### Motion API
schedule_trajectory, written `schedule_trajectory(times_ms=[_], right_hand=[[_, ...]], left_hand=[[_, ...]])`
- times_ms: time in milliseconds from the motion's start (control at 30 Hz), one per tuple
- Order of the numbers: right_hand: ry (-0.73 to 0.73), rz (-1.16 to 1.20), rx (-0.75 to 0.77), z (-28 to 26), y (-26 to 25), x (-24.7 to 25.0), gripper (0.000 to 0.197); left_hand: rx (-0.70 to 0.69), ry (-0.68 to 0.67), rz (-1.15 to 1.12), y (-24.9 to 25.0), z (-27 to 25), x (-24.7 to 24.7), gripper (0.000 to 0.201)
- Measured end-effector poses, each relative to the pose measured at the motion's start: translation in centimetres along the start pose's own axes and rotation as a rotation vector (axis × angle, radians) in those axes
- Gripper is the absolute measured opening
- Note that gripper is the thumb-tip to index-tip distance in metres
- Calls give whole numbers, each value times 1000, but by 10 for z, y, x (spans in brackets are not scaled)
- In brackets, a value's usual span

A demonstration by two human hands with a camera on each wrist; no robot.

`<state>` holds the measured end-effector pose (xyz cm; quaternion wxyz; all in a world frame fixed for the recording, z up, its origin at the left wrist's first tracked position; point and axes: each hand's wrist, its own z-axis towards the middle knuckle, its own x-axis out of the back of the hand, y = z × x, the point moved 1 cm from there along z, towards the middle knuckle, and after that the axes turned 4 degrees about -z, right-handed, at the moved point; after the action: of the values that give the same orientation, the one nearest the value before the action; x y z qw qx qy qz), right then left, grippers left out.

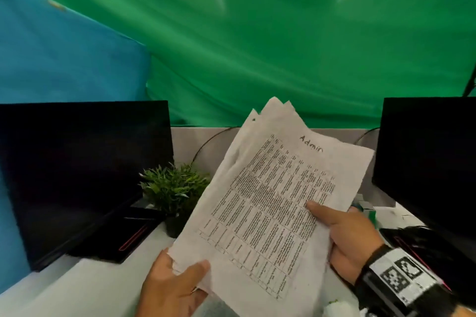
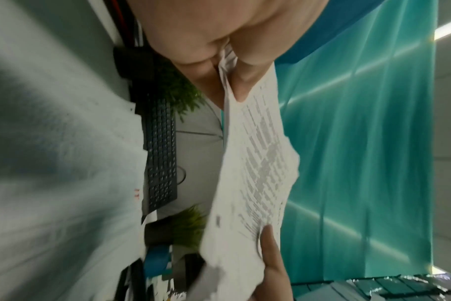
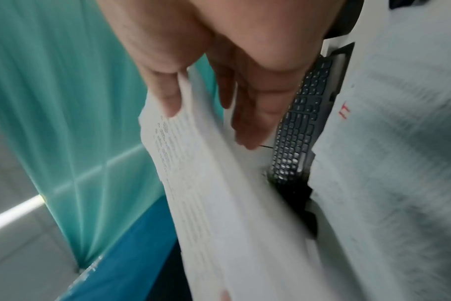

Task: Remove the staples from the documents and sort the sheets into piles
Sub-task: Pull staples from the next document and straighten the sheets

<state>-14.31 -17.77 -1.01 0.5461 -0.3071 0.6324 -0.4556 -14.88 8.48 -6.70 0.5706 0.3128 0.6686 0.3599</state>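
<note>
The top sheet of the papers point(image 1: 270, 201) has the handwritten word "Admin" near its upper edge; below it is a printed table, but the print is too small to read. In both wrist views another sheet point(image 3: 389, 163) lies on the desk point(image 1: 90, 288) and shows red letters that look like "IT".

The papers are held in the air above the desk, tilted, between two dark monitors. The left hand point(image 1: 170, 288) pinches the lower left corner, with the thumb on top and the fingers under the sheets. The right hand point(image 1: 353, 237) holds the right edge; its thumb point(image 1: 319, 210) presses on the printed side and its fingers point(image 3: 247, 114) are behind. The upper corners of several sheets fan out at the top. No staple can be made out.

The left monitor point(image 1: 77, 175) stands at the left edge of the desk, the right monitor point(image 1: 432, 157) at the right edge, and both are cut off by the frame. A plant point(image 1: 175, 188) stands just beside the papers and is partly hidden by them. A keyboard point(image 2: 161, 154) lies on the desk near the sheet marked in red. The small things behind the right hand are blurred. The wrist views have strong motion blur. A bare part of the desk is visible at the near left corner.
</note>
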Motion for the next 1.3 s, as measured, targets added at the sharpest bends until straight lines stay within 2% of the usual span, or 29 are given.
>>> schedule_trajectory(times_ms=[67, 167, 200, 233, 300, 333, 433, 600, 700, 867, 1033, 1167, 1300], right_hand=[[-25, -67, 59, 2, -11, 10, 35], [-166, -132, 38, 0, -29, 25, 35], [-204, -155, 21, 0, -32, 28, 36], [-227, -188, 4, 0, -33, 29, 35], [-247, -245, -20, -2, -32, 26, 34], [-244, -264, -19, -3, -30, 24, 33], [-182, -289, 39, -3, -27, 21, 27], [11, -360, 155, 3, -26, 31, 20], [101, -251, 160, 9, -36, 45, 19], [55, -174, 140, 9, -48, 64, 25], [-13, -245, 56, 4, -25, 40, 20], [34, -286, 73, 11, -4, 29, 19], [43, -286, 117, 15, 0, 29, 21]], left_hand=[[49, -1, 106, 2, 4, 5, 45], [96, -113, 394, 17, 11, 5, 83], [101, -183, 462, 23, 13, -1, 84], [101, -260, 494, 27, 14, -8, 78], [74, -388, 440, 36, 15, -25, 48], [56, -403, 389, 39, 15, -33, 35], [41, -382, 217, 41, 17, -46, 30], [-47, -294, 192, 26, 27, -46, 29], [-76, -191, 138, 31, 30, -46, 26], [-100, -127, 132, 40, 39, -43, 23], [-127, -206, 172, 32, 29, -58, 25], [-221, -204, 190, 24, 22, -63, 28], [-326, -139, 329, 29, 23, -59, 22]])
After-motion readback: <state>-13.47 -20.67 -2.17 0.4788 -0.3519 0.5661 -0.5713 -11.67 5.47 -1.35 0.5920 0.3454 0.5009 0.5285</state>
